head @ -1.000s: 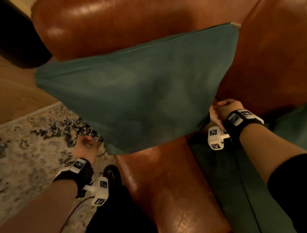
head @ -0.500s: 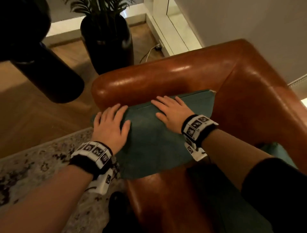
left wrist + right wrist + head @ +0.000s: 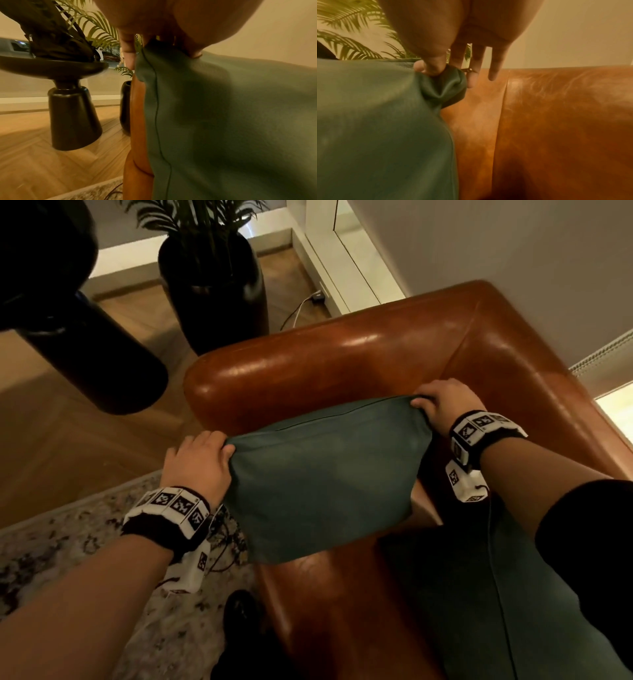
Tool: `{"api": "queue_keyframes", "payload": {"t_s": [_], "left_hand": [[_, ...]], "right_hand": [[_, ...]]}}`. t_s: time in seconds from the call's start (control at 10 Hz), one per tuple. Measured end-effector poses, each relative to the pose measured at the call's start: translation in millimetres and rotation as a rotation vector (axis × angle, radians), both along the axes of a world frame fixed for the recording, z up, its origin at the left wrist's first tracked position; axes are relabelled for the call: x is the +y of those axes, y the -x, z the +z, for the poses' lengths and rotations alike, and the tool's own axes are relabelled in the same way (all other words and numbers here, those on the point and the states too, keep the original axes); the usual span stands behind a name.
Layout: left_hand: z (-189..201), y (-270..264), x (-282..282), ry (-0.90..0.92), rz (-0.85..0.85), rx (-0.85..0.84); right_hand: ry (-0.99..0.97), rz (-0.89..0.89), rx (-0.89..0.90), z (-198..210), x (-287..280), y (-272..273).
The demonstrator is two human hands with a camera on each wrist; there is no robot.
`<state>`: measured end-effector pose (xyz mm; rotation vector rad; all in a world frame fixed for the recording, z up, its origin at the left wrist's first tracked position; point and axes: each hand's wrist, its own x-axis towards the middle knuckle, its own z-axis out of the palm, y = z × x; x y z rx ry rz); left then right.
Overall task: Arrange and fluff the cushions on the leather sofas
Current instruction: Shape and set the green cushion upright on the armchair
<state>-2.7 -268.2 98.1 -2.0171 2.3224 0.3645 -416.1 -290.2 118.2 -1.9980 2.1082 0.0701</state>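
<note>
A teal cushion [image 3: 322, 481] leans against the arm of a brown leather sofa [image 3: 342, 361]. My left hand [image 3: 202, 463] pinches its upper left corner, and my right hand [image 3: 442, 402] pinches its upper right corner. In the left wrist view the fingers [image 3: 128, 54] curl over the teal cushion [image 3: 231, 121] at its seamed edge. From the right wrist, thumb and forefinger bunch the corner of the teal cushion [image 3: 445, 83], while my other fingers [image 3: 494, 65] hang straight in front of the sofa [image 3: 556, 115]. A second teal cushion [image 3: 479, 611] lies on the seat at lower right.
A tall black planter [image 3: 215, 285] with a palm stands behind the sofa arm. A black pedestal side table [image 3: 85, 350] is at left on the wooden floor. A patterned rug [image 3: 68, 542] with a thin cable lies at lower left. A wall [image 3: 513, 244] is behind the sofa.
The cushion, held up in the air a second ago, came down against the sofa arm. Both hands pressed flat on its top edge, then slid out to pinch its upper corners.
</note>
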Motion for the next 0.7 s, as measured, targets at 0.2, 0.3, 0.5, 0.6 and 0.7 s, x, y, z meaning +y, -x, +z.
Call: {"api": "queue_keyframes", "payload": {"t_s": [0.2,0.3,0.5,0.6,0.7], "left_hand": [[17,14,-9,-0.009,0.094,0.066],[13,12,-22,-0.088,0.133,0.110],[16,8,-40,-0.108,0.175,0.168],[24,3,-48,-0.077,0.225,0.312],[32,-7,-45,-0.038,0.120,0.328]], "right_hand": [[-0.037,-0.004,0.145,21,-24,5],[0.005,-0.021,0.162,28,-51,-5],[-0.179,-0.136,0.175,23,-47,-9],[-0.052,-0.197,0.078,26,-23,-4],[0.012,-0.240,-0.012,31,19,-9]]}}
